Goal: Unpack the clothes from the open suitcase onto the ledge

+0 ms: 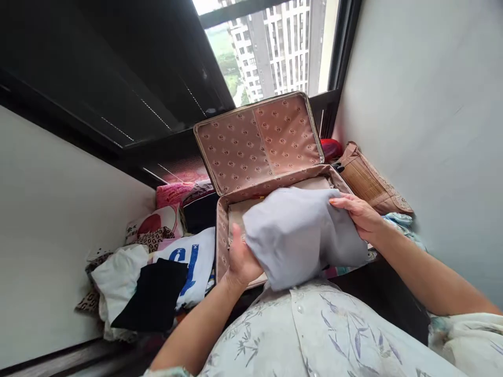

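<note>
I hold a folded light grey cloth (pixel 298 235) with both hands above an open suitcase (pixel 222 230). My left hand (pixel 239 259) grips its left edge from below. My right hand (pixel 359 212) holds its right side, fingers on top. The suitcase has a pinkish patterned lining, and its lid (pixel 257 141) leans back against the window frame. The cloth hides most of the case's inside.
A pile of clothes lies left of the suitcase: a white shirt with blue print (pixel 194 264), a black garment (pixel 153 296), white cloth (pixel 116 275), pink and leopard-print pieces. A woven bag (pixel 369 180) rests at the right by the wall. A window (pixel 271 47) is behind.
</note>
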A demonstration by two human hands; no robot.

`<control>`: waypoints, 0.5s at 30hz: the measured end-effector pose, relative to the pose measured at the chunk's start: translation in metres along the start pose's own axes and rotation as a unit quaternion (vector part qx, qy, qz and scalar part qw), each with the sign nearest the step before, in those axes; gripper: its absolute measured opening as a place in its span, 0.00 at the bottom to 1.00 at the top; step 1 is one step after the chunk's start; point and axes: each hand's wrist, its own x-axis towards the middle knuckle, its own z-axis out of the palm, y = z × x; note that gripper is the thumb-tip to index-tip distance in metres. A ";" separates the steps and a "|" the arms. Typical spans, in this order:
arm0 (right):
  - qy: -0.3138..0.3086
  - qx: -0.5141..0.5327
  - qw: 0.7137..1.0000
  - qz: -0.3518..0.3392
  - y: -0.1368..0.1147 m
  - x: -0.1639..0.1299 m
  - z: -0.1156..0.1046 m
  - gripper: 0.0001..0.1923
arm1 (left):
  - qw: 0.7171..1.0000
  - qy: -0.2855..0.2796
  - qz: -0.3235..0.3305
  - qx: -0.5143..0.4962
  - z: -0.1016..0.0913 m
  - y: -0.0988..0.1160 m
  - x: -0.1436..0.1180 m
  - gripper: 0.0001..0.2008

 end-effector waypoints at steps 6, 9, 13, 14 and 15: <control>-0.027 0.006 0.999 0.046 0.013 0.000 0.000 0.27 | 0.996 0.058 0.019 -0.063 -0.031 -0.017 0.005 0.24; -0.016 -0.010 1.000 0.014 -0.003 0.000 -0.002 0.31 | 0.987 0.120 0.102 -0.041 -0.035 -0.001 0.006 0.17; 0.026 0.010 0.999 -0.035 -0.032 0.002 -0.006 0.33 | 0.970 0.157 0.182 -0.045 -0.032 0.038 0.016 0.17; 0.030 0.010 0.998 -0.049 -0.039 0.003 -0.007 0.32 | 0.968 0.155 0.191 -0.042 -0.031 0.050 0.020 0.18; 0.033 0.006 0.997 -0.069 -0.047 0.004 -0.007 0.32 | 0.966 0.153 0.205 -0.035 -0.029 0.062 0.024 0.18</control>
